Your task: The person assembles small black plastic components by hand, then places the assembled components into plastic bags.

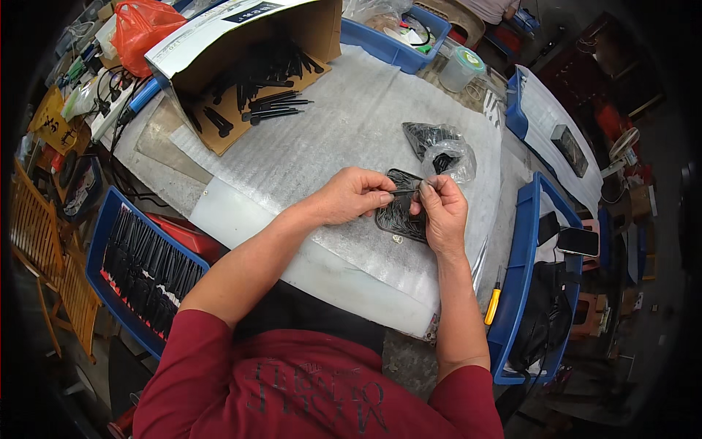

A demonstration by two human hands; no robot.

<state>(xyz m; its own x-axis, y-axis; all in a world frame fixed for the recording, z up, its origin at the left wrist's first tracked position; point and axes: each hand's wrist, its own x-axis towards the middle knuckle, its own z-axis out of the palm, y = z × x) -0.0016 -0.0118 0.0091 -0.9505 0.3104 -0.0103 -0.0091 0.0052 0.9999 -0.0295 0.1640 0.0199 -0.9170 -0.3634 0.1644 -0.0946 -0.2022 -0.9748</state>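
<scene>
Over a small black tray [382, 222] of thin metal pins, my left hand [355, 196] and my right hand [444, 214] meet with a thin black rod [404, 192] between them. My left thumb and forefinger pinch one end. The fingers of my right hand are closed at the other end; whether they also hold a small pin there is too small to tell. Just beyond the tray lies a clear plastic bag [459, 162] with small black parts in it. A tiny pale loop [397, 238] sits at the tray's near edge.
An open cardboard box [219, 135] with black rod-like parts lies at the far left. Blue bins [95, 252] stand left and right; the right one [521, 293] has a phone [578, 241] on its edge. A yellow-handled screwdriver [493, 306] lies beside it. White foam sheet [344, 124] covers the table.
</scene>
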